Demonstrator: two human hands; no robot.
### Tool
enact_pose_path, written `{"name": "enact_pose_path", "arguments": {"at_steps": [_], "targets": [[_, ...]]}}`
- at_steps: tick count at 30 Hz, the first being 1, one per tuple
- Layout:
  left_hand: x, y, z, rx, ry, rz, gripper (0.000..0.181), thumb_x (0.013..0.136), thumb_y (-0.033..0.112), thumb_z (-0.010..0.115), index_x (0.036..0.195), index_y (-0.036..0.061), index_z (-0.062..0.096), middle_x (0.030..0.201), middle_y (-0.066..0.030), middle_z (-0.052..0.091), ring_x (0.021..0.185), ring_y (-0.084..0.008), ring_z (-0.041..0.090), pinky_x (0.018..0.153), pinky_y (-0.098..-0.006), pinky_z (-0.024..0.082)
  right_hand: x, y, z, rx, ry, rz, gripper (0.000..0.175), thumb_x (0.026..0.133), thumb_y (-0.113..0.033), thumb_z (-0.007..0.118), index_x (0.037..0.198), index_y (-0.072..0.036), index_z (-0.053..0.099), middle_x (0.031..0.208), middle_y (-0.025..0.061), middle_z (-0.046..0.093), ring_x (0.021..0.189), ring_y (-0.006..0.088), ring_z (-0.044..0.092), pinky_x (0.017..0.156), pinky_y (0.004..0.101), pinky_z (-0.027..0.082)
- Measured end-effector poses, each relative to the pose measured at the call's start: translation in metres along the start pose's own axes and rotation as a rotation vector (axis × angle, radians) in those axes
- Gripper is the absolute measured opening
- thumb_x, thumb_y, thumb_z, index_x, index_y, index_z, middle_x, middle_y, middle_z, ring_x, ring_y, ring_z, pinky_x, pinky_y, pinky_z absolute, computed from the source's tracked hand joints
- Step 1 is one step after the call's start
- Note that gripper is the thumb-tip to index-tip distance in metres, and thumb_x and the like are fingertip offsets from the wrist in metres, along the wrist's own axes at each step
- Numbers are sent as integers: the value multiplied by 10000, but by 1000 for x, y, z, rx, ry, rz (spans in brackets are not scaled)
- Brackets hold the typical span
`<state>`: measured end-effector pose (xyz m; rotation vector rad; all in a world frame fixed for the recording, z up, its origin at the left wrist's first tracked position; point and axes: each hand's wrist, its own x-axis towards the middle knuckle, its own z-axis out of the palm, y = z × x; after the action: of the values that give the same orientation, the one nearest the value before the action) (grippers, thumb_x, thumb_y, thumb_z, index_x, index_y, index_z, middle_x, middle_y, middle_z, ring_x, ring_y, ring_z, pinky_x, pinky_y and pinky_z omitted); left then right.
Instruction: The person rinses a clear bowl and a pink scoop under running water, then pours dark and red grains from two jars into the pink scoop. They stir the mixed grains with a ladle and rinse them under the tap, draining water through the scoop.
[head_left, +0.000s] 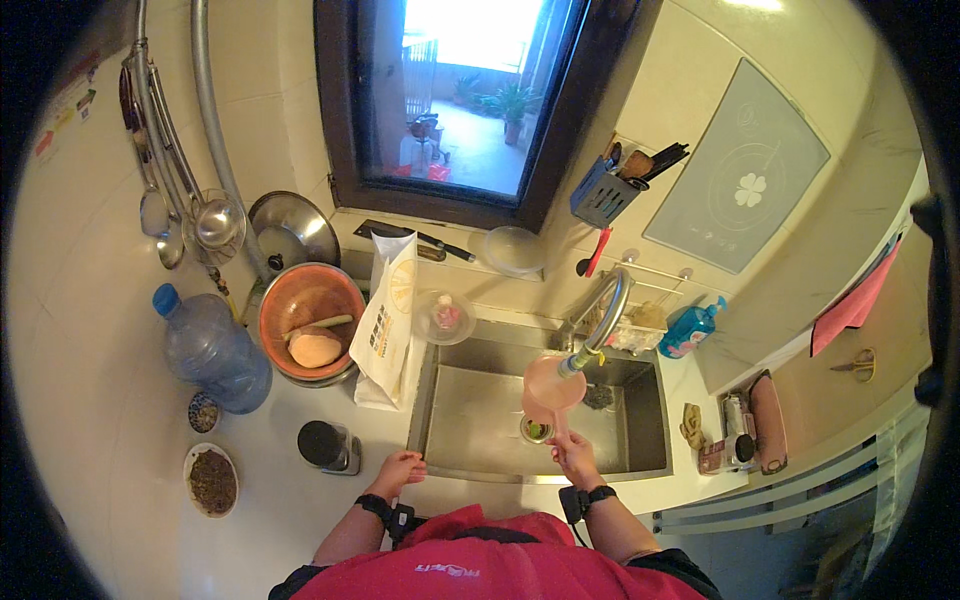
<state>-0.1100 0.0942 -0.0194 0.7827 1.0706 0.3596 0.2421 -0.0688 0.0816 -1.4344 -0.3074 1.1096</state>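
My right hand (574, 457) grips the handle of a pink plastic ladle (553, 390), whose bowl is under the curved metal faucet (616, 307) above the steel sink (465, 420). Whether water is running cannot be told. Below the ladle, the sink drain (535, 430) shows green scraps, and a dark scouring pad (598, 397) lies near the sink's back right. My left hand (403, 471) rests by the sink's front left corner with nothing visible in it. Left of it, a black-lidded jar (330, 448) stands on the counter.
At left stand a large blue plastic bottle (217, 352), an orange-brown bowl (274, 322) holding a rounded pale lump, a white paper bag (386, 330) and a dish of dark granules (212, 480). A cleaver (390, 231) lies on the sill. A blue pump bottle (688, 330) stands right of the faucet.
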Motion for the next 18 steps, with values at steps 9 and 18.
{"name": "enact_pose_path", "arguments": {"at_steps": [9,18], "targets": [[-3,-8,-12,-76,32,-1,260,922,203,582,1102,16,575,950,-130,650,760,-220,651,680,-333,562,-3,-13,2,-29,-13,-10,193,931,-168,571,1022,2,559,871,90,652,598,109,549,544,232,447],[-2,-15,-19,-111,16,12,248,916,193,589,1087,15,572,928,-126,644,734,-217,648,675,-340,567,-4,-13,2,-19,-17,-18,265,935,-214,588,1091,-3,548,879,93,650,619,107,545,552,237,441]]}}
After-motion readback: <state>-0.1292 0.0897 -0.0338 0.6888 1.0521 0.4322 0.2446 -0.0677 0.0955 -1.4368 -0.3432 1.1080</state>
